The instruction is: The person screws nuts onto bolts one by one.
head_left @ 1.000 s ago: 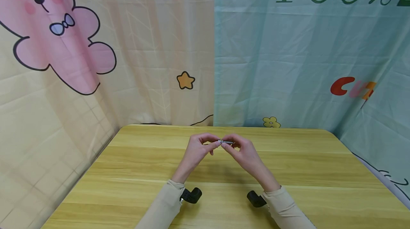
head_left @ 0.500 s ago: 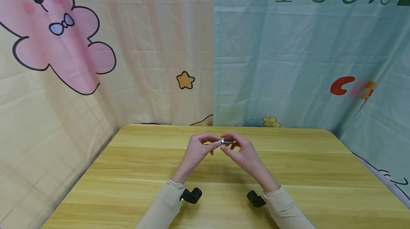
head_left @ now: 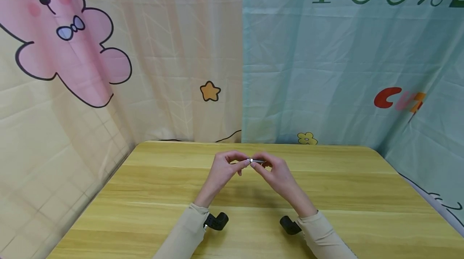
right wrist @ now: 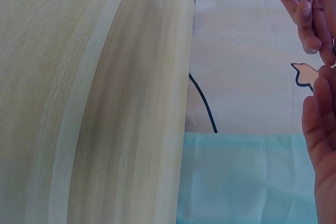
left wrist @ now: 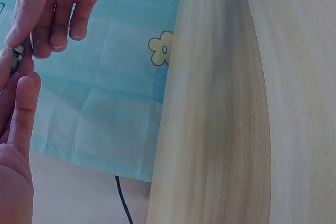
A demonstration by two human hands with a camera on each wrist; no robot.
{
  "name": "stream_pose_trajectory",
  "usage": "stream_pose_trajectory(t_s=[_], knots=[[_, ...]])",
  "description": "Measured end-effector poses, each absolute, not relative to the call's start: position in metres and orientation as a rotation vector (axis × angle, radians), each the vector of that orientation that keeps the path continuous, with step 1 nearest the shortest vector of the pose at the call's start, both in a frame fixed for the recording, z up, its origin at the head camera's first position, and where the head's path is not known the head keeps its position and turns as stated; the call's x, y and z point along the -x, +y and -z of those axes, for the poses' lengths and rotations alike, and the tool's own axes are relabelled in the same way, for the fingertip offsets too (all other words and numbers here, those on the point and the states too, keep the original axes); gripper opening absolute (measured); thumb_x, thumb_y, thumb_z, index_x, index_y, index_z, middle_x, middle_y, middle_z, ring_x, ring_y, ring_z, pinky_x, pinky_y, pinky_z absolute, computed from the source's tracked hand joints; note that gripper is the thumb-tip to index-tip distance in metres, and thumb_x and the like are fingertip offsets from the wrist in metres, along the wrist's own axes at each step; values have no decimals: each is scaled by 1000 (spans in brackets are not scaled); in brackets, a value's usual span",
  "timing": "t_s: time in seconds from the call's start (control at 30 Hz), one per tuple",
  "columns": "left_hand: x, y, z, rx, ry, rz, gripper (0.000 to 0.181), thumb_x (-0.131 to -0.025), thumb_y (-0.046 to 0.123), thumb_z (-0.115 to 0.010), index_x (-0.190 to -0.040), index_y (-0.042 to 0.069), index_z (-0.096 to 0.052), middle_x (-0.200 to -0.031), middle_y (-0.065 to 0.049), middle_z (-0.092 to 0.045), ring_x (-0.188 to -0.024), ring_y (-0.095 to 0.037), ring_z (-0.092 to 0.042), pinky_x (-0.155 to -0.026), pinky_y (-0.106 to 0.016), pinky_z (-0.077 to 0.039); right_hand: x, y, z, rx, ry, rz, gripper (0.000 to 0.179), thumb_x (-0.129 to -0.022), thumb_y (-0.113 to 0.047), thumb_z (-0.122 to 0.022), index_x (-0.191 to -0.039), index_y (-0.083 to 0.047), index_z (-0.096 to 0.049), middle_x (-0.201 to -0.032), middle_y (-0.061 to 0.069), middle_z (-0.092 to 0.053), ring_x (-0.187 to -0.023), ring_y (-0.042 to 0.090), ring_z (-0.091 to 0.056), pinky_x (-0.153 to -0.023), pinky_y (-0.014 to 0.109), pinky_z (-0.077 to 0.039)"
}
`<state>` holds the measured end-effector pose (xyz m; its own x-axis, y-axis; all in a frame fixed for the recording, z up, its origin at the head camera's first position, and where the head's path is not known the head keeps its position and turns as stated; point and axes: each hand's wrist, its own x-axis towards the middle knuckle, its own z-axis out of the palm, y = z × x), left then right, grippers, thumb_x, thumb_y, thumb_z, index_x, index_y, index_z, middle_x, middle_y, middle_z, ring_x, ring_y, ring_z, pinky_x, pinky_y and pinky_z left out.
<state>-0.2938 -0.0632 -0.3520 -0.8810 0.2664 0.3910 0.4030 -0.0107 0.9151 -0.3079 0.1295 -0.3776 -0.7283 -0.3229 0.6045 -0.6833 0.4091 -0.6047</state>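
Both hands meet above the middle of the table, at a small silver bolt (head_left: pixel 259 161) that lies roughly level. My left hand (head_left: pixel 224 166) pinches its left end between thumb and forefinger. A shiny nut-like collar (head_left: pixel 251 160) shows beside those fingertips. From the other side, my right hand (head_left: pixel 275 172) pinches at this collar with thumb and forefinger, the shank pointing into its palm. In the left wrist view the metal piece (left wrist: pixel 15 64) shows between the fingertips of both hands, partly covered. The right wrist view shows only parts of the hands at its right edge.
The wooden table (head_left: pixel 163 186) spreads out under the hands. Behind it hang printed curtains, a cream one (head_left: pixel 163 57) at left and a teal one (head_left: pixel 326 57) at right. A black wrist camera (head_left: pixel 217 221) sits on the left wrist, another (head_left: pixel 290 225) on the right.
Half a second ago the right thumb and forefinger were spread apart around the collar; now they have come together on it again. The left hand has kept its place.
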Motion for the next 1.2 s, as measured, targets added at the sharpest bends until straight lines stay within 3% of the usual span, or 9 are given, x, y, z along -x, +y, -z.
stream_pose_trajectory(t_s=[0.13, 0.37, 0.7, 0.93, 1.2], knots=[[293, -63, 353, 751, -2136, 2029, 12, -91, 4, -70, -97, -5, -73, -96, -19, -70, -79, -31, -60, -60, -30, -53, 307, 130, 379, -834, -2291, -1229, 13, -98, -25, -63, -100, -16, -73, -93, -8, -69, -82, 6, -63, -77, 34, -54], [292, -62, 352, 736, -2158, 2006, 12, -91, 6, -71, -98, -4, -74, -95, -16, -71, -73, -16, -59, -60, -30, -53, 307, 129, 378, -791, -2289, -1281, 17, -98, -30, -64, -108, -17, -70, -101, -6, -69, -91, 9, -63, -79, 35, -53], [294, -60, 351, 730, -2141, 2018, 12, -91, 4, -70, -97, -5, -73, -94, -15, -71, -74, -17, -59, -60, -32, -53, 306, 130, 374, -869, -2223, -1394, 21, -89, -3, -72, -105, -17, -66, -101, -6, -65, -94, 14, -63, -80, 35, -54], [294, -61, 353, 729, -2143, 2025, 11, -91, 6, -71, -95, -3, -74, -93, -15, -71, -74, -18, -59, -61, -32, -53, 307, 131, 376, -822, -2257, -1312, 10, -94, -22, -69, -102, -16, -72, -97, -7, -69, -87, 9, -65, -79, 33, -55], [293, -61, 353, 740, -2125, 2035, 12, -91, 5, -70, -97, -4, -74, -95, -19, -71, -78, -25, -59, -60, -29, -53, 306, 129, 377, -741, -2285, -1241, 18, -100, -30, -60, -98, -18, -73, -89, -7, -69, -81, 8, -62, -74, 34, -53]])
